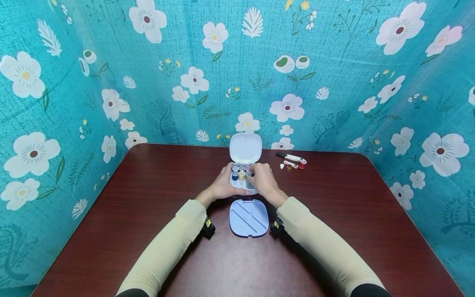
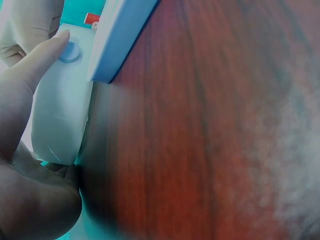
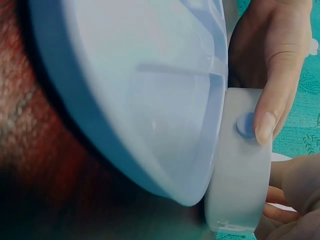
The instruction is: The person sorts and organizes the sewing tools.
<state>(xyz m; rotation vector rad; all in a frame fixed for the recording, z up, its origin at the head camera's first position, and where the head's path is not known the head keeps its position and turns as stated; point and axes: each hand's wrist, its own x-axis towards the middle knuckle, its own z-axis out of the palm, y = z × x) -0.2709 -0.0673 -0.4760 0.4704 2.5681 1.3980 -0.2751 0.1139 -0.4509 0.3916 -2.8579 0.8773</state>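
Note:
A white sewing box (image 1: 233,186) stands with its lid (image 1: 245,147) raised at the back, and several thread spools (image 1: 242,175) sit upright in rows inside. My left hand (image 1: 222,183) grips the box round its left side and front, its thumb by the blue button (image 2: 69,52) on the front wall. My right hand (image 1: 264,181) reaches in over the right side. Its thumb and fingers pinch a dark greenish spool (image 1: 248,174) in the front row, partly hidden by the fingers. A light blue compartment tray (image 1: 249,229) lies on the table just before the box.
At the back right of the dark wooden table (image 1: 156,185) lie a black-and-white pen-like tool (image 1: 293,157), a pale tube (image 1: 291,164), a red spool (image 1: 302,164), a brownish spool (image 1: 289,167) and small white pieces (image 1: 282,166). A floral turquoise cloth (image 1: 237,82) hangs behind.

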